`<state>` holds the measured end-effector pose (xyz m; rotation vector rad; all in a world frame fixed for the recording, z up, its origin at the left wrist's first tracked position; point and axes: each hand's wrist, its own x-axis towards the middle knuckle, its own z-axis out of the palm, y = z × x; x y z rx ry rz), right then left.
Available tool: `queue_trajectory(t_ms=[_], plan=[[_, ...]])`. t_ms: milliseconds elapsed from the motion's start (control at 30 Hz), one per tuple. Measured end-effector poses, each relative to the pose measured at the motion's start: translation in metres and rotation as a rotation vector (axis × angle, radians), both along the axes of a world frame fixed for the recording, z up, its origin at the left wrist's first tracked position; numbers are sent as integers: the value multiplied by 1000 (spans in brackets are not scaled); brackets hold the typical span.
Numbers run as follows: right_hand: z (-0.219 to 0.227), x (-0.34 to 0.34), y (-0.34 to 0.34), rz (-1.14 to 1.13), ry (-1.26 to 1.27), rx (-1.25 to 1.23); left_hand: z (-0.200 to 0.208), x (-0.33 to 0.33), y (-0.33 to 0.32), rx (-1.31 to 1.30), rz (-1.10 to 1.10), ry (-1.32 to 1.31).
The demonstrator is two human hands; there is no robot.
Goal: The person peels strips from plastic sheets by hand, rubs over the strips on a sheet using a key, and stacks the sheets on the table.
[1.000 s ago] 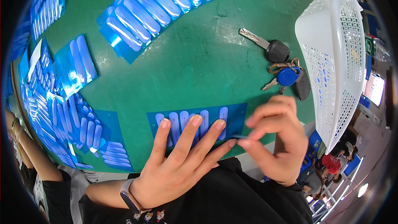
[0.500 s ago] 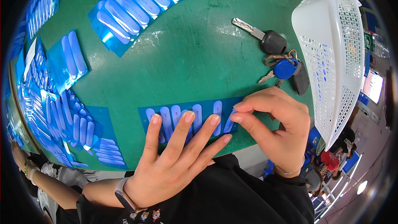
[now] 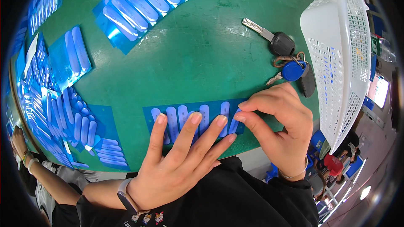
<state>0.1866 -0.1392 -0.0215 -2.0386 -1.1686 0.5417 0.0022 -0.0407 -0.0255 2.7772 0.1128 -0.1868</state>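
Note:
Before me lies a thin blue film sheet (image 3: 213, 110) carrying a row of several rounded, elongated light-blue strips. My left hand (image 3: 179, 170), a band on its wrist, rests on the sheet with fingers spread, covering the lower parts of several strips. At the sheet's right end, the thumb and forefinger of my right hand (image 3: 282, 122) pinch the upper end of the tilted last strip (image 3: 233, 125). That strip still lies over the sheet; whether its end is lifted I cannot tell.
Keys on a ring (image 3: 283, 44) lie beyond my right hand, beside a white perforated basket (image 3: 322, 29). A stack of strip sheets (image 3: 145, 2) sits at the far side; a heap of more sheets (image 3: 63, 113) covers the left. Another person's hand (image 3: 19, 143) is at the left edge.
The view has shifted slightly, so the keys and far stack appear a little further right. Both my hands keep nearly the same pose on the sheet and the end strip.

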Motion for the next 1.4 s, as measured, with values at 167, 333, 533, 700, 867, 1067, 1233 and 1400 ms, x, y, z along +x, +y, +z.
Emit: queue_trajectory(t_ms=[167, 333, 533, 700, 867, 1067, 1233, 1400], plan=[[1, -4, -5, -6, -23, -58, -3, 2, -3, -13, 23, -26], [1, -7, 1, -62, 19, -111, -3, 0, 1, 6, 23, -33], [25, 8, 27, 41, -35, -336, -1, -3, -2, 0, 59, -113], [30, 37, 34, 94, -97, -693, -9, 0, -10, 131, 109, -303], [55, 25, 67, 354, -122, -790, -11, -9, -10, 41, 99, -425], [47, 37, 58, 309, 100, -707, -11, -9, -8, -16, 84, -450], [12, 42, 44, 115, 22, -597, -3, -8, -5, 38, 104, -430], [31, 38, 31, 313, -372, -471, -26, 7, -22, 62, 61, -465]])
